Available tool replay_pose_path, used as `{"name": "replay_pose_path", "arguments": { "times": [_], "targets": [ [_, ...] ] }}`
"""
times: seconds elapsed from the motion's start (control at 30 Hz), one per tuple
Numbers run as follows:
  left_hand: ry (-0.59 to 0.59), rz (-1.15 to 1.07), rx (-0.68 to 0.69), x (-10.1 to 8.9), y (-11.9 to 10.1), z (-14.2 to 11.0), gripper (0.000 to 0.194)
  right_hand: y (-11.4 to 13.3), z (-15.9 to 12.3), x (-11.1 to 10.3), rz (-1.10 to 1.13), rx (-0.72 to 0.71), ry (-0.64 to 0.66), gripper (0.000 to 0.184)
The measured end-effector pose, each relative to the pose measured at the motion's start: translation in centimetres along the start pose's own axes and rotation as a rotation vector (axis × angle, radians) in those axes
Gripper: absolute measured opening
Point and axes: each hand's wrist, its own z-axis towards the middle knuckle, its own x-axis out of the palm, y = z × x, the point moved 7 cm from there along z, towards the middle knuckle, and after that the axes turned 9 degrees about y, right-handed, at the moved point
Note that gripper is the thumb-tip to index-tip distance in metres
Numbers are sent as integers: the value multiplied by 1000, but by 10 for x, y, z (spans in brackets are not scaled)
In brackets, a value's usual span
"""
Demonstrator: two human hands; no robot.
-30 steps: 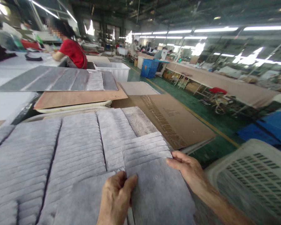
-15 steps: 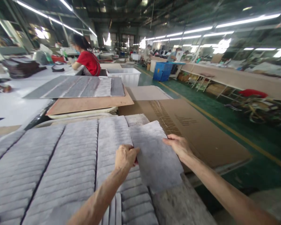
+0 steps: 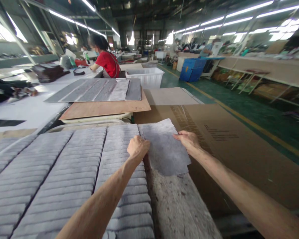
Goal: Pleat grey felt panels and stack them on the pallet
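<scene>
A grey, felt-like fabric piece is stretched between my two hands over the far end of a worn, stained board. My left hand is closed on its left edge, thumb towards the piece. On the opposite edge my right hand pinches it between thumb and fingers. Left of the piece, overlapping grey fabric pieces lie in several long rows with dark gaps between them. My left forearm passes over the nearest row.
Flattened brown cardboard lies to the right. Beyond the rows are a tan board and a grey board bearing strips. A person in a red top works at the white table, near a white bin.
Both hands have carried the fabric piece farther forward, onto the far end of the worn board. The view has swung to the left.
</scene>
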Motion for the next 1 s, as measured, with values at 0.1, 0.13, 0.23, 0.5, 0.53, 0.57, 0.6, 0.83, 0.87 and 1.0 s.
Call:
{"name": "replay_pose_path", "arguments": {
  "times": [0.1, 0.13, 0.23, 0.5, 0.53, 0.57, 0.6, 0.83, 0.87, 1.0],
  "targets": [
    [-32, 27, -21, -4, -1, 7, 27, 6, 7, 6, -18, 20, 32, 27],
    [-41, 34, -25, -5, -1, 9, 27, 8, 9, 7, -22, 22, 31, 27],
    [-56, 49, -36, -7, 0, 14, 26, 14, 13, 10, -31, 35, 18, 27],
    [-54, 47, -67, -9, 1, 26, 27, 17, 20, 15, -66, 52, 19, 26],
    [-53, 47, -67, -8, 1, 27, 26, 18, 20, 16, -71, 48, 23, 26],
    [-53, 49, -68, -8, 1, 28, 26, 19, 20, 17, -77, 45, 27, 26],
    [-54, 52, -70, -8, 1, 29, 26, 20, 19, 17, -84, 42, 31, 26],
    [-61, 76, -54, -10, 1, 30, 26, 23, 19, 19, -132, 28, 41, 26],
    [-62, 80, -50, -10, 1, 30, 26, 23, 20, 20, -139, 24, 44, 26],
    [-68, 100, -44, -8, 0, 31, 26, 22, 20, 21, -171, 27, 53, 26]
  ]
}}
